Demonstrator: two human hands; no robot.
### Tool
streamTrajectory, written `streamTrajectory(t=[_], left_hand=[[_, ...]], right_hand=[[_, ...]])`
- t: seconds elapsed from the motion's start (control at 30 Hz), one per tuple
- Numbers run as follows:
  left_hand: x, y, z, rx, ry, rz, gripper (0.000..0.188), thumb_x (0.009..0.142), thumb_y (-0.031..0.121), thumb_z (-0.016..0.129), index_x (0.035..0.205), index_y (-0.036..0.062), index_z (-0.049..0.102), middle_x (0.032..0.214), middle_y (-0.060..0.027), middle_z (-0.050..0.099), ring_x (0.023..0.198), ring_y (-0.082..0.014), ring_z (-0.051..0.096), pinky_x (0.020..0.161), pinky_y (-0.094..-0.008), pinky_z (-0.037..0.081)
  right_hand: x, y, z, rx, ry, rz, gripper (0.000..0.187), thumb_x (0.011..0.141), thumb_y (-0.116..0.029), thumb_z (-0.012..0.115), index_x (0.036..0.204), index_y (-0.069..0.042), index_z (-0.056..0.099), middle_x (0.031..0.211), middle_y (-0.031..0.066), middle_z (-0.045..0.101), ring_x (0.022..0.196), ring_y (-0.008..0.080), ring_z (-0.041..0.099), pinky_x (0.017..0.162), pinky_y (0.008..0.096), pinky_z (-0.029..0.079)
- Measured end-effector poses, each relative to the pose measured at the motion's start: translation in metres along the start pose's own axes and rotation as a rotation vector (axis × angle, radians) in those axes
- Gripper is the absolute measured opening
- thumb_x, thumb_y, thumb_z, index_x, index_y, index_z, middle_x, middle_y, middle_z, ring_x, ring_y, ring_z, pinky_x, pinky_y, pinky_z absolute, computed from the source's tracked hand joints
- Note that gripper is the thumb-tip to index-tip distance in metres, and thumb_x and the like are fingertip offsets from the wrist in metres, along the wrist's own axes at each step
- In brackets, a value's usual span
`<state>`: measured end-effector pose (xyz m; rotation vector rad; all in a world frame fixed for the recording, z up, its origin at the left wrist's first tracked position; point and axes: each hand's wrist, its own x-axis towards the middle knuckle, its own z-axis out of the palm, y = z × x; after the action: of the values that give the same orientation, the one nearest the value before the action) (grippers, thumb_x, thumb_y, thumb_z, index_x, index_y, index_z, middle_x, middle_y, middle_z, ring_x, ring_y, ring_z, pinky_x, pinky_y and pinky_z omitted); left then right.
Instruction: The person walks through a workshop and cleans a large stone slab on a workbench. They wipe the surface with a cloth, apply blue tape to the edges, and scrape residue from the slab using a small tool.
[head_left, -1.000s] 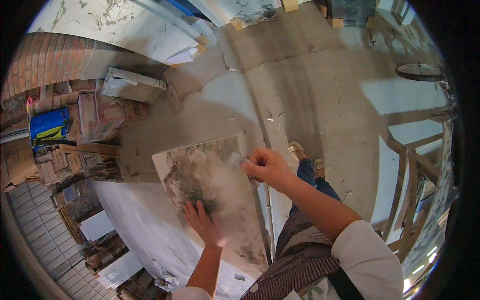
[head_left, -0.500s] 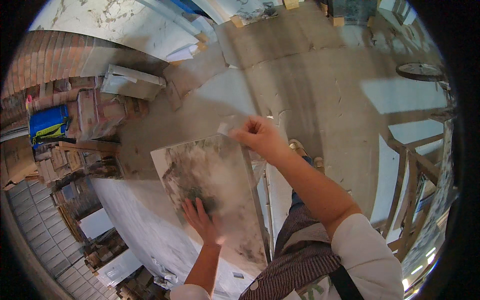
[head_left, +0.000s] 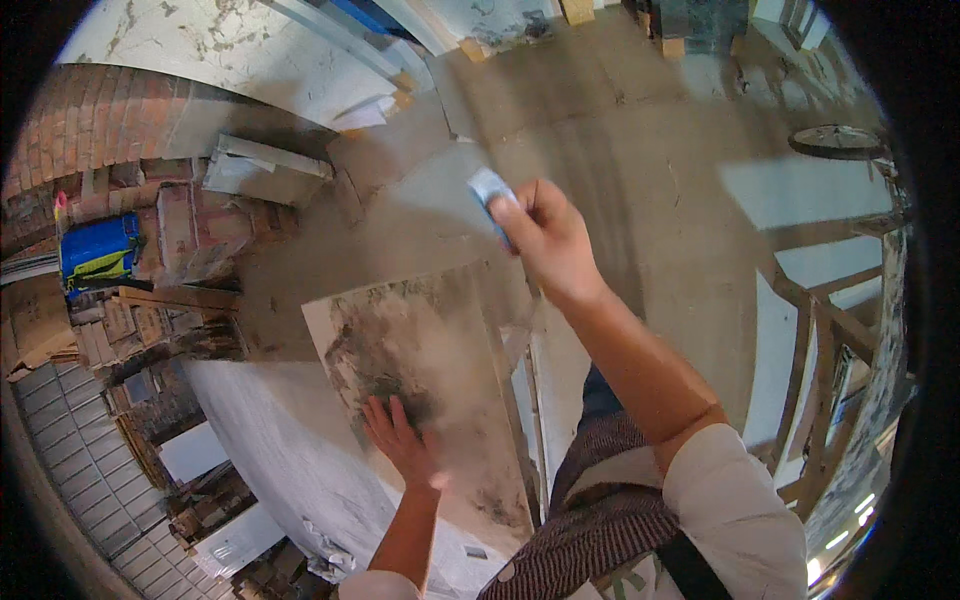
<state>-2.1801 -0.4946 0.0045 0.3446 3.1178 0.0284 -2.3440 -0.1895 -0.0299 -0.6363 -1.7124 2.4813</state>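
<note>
A thick rectangular slab [head_left: 455, 375] with a mottled grey, brown and green face lies in front of me, its pale side edge showing on the right. My left hand [head_left: 402, 440] rests on its face, palm down with fingers spread, over the dark patch. Above the slab's far right corner, my right hand [head_left: 548, 235] is closed on a small flat white-and-blue piece [head_left: 490, 190]. That piece sticks out past the thumb, apart from the slab; its exact kind cannot be made out.
A white sheet-covered surface [head_left: 270, 430] extends under and left of the slab. Stacked cartons [head_left: 190, 235] and a blue bag [head_left: 98, 248] stand at the left. On the right are a wooden frame [head_left: 815, 380] and a wheel [head_left: 838, 142]. Concrete floor [head_left: 660, 230] lies beyond.
My right hand has risen away from the slab's far right corner, moving farther out and slightly right with the small piece. My left hand stays in place on the slab.
</note>
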Motion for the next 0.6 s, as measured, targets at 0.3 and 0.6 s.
streamTrajectory(t=[0.3,0.6], left_hand=[[0.008,0.006,-0.002,-0.086,0.052,0.000,0.061,0.097,0.045,0.038,0.145,0.0084,0.034,0.151,-0.0239,0.026,0.140,-0.0447,0.021,0.111,-0.0601,0.016],[0.005,0.004,-0.003,-0.020,-0.006,-0.010,0.064,0.098,0.045,0.031,0.146,0.0021,0.031,0.152,-0.0245,0.024,0.140,-0.0456,0.020,0.112,-0.0596,0.015]], right_hand=[[-0.140,0.053,0.035,-0.604,-1.095,-0.916,0.021,0.083,-0.028,0.061,0.081,-0.008,0.059,0.072,0.0091,0.059,0.079,0.0287,0.062,0.076,0.0437,0.046],[0.017,0.016,0.053,-0.680,-0.553,-0.731,0.026,0.091,-0.034,0.059,0.086,-0.009,0.059,0.079,0.0129,0.061,0.080,0.0333,0.059,0.095,0.0493,0.037]])
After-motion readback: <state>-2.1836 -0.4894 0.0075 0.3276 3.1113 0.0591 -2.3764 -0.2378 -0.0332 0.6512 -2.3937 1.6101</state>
